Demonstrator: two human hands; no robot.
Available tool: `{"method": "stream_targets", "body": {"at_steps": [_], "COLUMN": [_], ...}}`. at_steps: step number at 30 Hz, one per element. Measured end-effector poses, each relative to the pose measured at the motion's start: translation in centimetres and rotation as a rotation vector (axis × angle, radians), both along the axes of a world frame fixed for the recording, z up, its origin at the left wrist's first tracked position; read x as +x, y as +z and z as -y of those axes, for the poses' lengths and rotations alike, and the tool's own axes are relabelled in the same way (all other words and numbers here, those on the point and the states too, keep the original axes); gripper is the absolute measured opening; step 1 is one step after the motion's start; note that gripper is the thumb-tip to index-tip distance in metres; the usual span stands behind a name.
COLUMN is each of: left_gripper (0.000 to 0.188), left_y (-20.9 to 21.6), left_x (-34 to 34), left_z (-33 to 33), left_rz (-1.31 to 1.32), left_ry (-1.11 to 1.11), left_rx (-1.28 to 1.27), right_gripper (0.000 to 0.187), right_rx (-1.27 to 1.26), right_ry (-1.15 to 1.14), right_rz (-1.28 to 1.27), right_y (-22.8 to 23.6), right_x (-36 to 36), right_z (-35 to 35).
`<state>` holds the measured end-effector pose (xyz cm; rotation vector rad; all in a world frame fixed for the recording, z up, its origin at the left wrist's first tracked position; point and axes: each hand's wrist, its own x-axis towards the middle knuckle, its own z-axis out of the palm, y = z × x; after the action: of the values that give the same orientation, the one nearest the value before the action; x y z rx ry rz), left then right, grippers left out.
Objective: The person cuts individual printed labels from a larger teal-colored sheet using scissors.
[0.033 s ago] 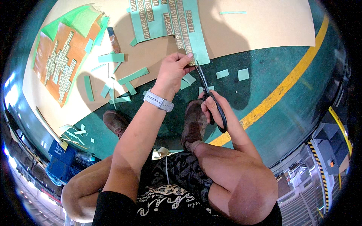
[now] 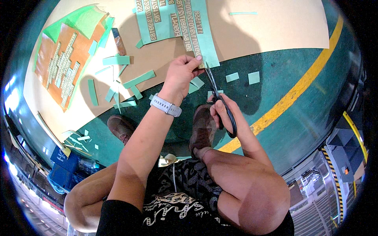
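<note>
A green stencil sheet [image 2: 211, 47] with cut-out characters lies at the top centre, its near corner reaching past the cardboard's edge. My left hand [image 2: 182, 74], wearing a pale wristwatch, pinches that corner between thumb and fingers. My right hand [image 2: 226, 112] is wrapped round the black handles of a pair of scissors [image 2: 212, 82]. The blades point away from me, their tips at the sheet's near edge beside my left fingertips. How far apart the blades are is hard to make out.
Brown cardboard [image 2: 283, 27] lies on the green floor, strewn with green offcuts [image 2: 116, 60]. An orange-brown stencil panel [image 2: 59, 67] with green edging is at the left. Two offcuts [image 2: 254, 78] lie right of the scissors. A yellow line [image 2: 293, 98] crosses the floor. My shoes [image 2: 202, 126] are close below.
</note>
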<state>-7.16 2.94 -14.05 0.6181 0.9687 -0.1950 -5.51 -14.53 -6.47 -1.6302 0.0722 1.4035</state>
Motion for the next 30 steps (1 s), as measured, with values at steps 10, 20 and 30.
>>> {"method": "stream_targets", "body": {"at_steps": [10,20,30], "left_gripper": [0.014,0.011,0.014], "left_y": [0.4,1.2,1.1], "left_x": [-0.1,-0.1,0.0], "left_z": [0.4,0.8,0.6], "left_rz": [0.011,0.029,0.005], "left_ry": [-0.011,0.025,0.003], "left_rx": [0.013,-0.024,-0.023], "right_gripper": [0.037,0.047,0.042], "right_rx": [0.005,-0.005,0.017], "right_ry": [-0.072,-0.037,-0.091], "right_rz": [0.037,0.074,0.077], "right_y": [-1.0,-0.7,-1.1], "right_x": [0.6,0.2,0.1], "right_z": [-1.4,-1.1,-1.1]}}
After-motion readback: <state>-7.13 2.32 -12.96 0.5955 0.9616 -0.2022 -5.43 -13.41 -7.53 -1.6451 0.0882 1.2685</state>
